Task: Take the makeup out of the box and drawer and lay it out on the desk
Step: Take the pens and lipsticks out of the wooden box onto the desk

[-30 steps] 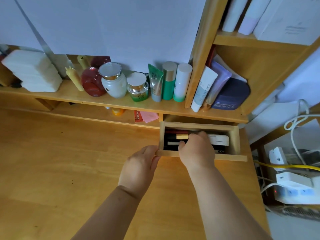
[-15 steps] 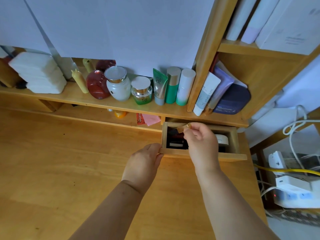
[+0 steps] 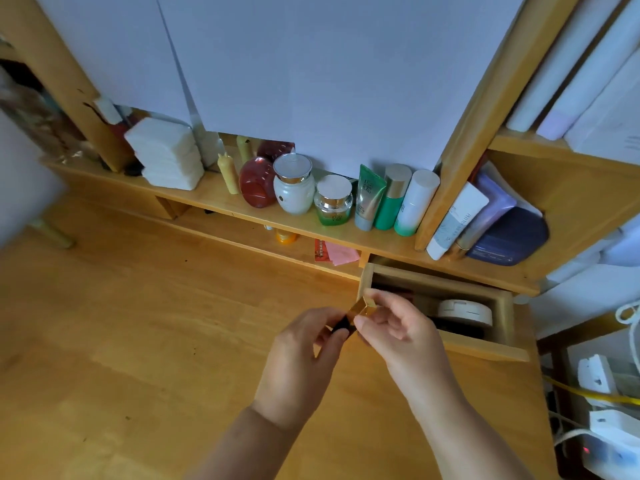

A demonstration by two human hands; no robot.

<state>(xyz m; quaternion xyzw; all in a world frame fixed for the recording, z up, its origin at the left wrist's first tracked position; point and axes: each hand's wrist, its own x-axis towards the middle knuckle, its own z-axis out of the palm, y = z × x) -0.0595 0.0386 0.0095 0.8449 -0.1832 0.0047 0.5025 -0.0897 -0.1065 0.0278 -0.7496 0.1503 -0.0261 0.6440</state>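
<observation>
A gold-and-black lipstick (image 3: 358, 311) is held above the wooden desk (image 3: 138, 323), just left of the open drawer (image 3: 485, 348). My right hand (image 3: 394, 327) pinches its gold end and my left hand (image 3: 301, 355) grips its black end. Inside the drawer lie a round white compact (image 3: 465, 311) and some dark items that I cannot make out, partly hidden behind my right hand.
The shelf (image 3: 242, 211) above the desk carries a stack of white cotton pads (image 3: 166, 157), a red jar (image 3: 258, 187), a white jar (image 3: 294, 188), a green jar (image 3: 333, 206) and several tubes (image 3: 391, 202). White power strips (image 3: 602, 403) and cables sit off the desk's right edge.
My right hand lifted the lipstick out of the drawer and brought it left over the desk. My left hand left the drawer front and took hold of the lipstick's black end.
</observation>
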